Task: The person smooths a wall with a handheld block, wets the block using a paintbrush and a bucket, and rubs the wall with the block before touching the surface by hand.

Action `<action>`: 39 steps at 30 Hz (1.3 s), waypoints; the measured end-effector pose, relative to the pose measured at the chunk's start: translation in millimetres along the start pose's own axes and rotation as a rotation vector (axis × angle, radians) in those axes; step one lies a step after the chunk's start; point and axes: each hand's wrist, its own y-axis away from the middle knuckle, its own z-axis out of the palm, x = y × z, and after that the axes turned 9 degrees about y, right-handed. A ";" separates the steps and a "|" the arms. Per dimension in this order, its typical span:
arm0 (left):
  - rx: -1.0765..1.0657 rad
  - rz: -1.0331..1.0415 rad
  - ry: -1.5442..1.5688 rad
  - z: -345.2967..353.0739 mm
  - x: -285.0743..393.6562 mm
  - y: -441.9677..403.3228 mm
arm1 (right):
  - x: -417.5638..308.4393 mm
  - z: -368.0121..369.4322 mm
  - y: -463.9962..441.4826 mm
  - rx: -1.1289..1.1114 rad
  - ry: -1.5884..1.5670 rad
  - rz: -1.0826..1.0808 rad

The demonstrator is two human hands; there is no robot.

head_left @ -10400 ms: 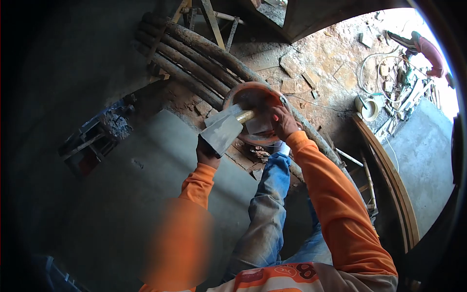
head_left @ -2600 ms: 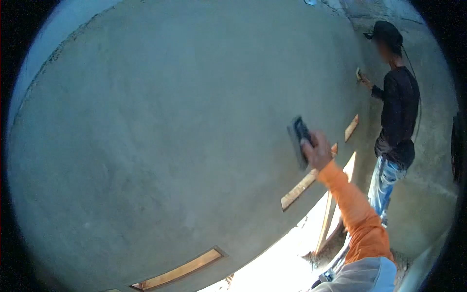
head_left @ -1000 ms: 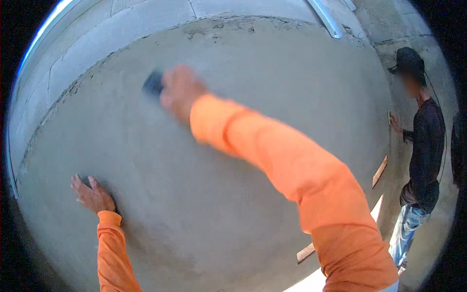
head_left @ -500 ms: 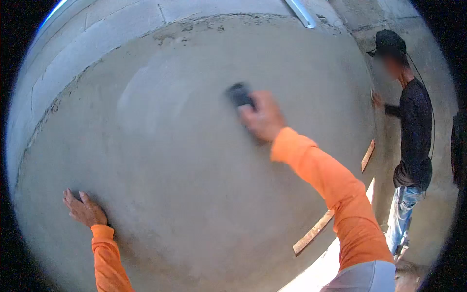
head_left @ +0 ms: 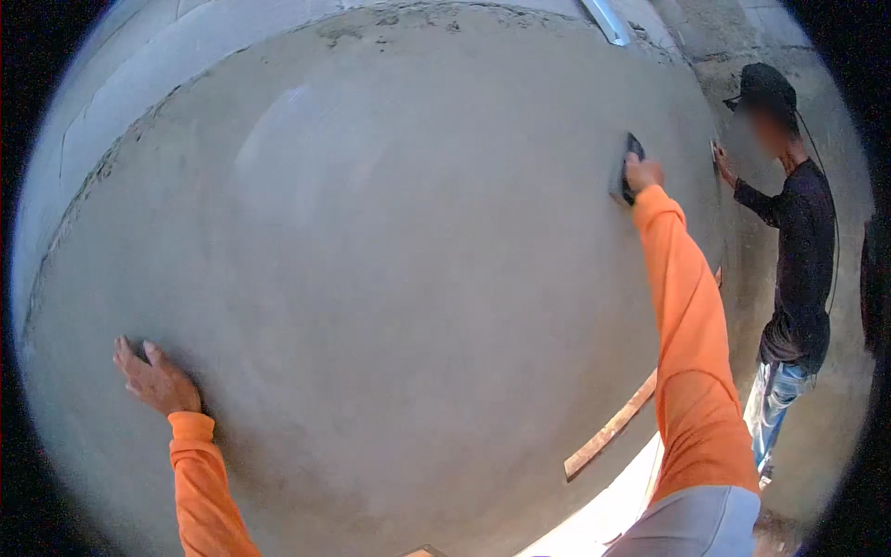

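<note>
A broad grey plastered wall (head_left: 418,269) fills most of the head view. My right hand (head_left: 644,174) is wrapped round a dark trowel (head_left: 630,170), whose flat face lies against the wall at the upper right. On the left, my left hand (head_left: 158,378) rests on the wall with its fingers spread and nothing in it. Orange sleeves cover both of my arms. A pale, shinier patch (head_left: 278,139) shows on the plaster at the upper left.
A co-worker (head_left: 803,251) in a black cap and dark shirt stands at the right, one hand at the wall near a small tool. A wooden strip (head_left: 611,427) sits along the lower wall edge. A metal profile (head_left: 605,20) hangs at the top.
My right hand and the trowel have swept across the wall from the upper left to the upper right. My left hand has stayed spread on the wall at the left.
</note>
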 end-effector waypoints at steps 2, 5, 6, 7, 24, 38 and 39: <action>0.010 0.027 0.002 1.7 0.7 -2.9 | -12.8 9.7 -22.9 0.001 0.055 -0.033; 0.014 0.056 -0.018 0.8 -2.2 -0.7 | -126.9 -16.4 -29.4 0.153 -0.177 -0.147; 0.017 0.061 -0.039 2.5 -1.6 0.2 | -179.7 -37.0 -16.6 0.075 -0.305 -0.307; 0.014 0.056 -0.043 4.4 -0.5 -0.2 | -225.6 -53.1 20.0 0.246 -0.414 -0.490; 0.032 0.027 0.031 1.8 -3.9 -4.2 | -155.6 -44.7 151.7 0.172 -0.344 -1.015; -0.014 0.089 0.022 -0.2 0.0 -2.9 | -91.5 -22.1 168.2 0.157 -0.351 -0.831; -0.021 0.105 0.011 -1.9 4.8 -1.3 | -93.9 -17.4 135.8 0.205 -0.327 -0.615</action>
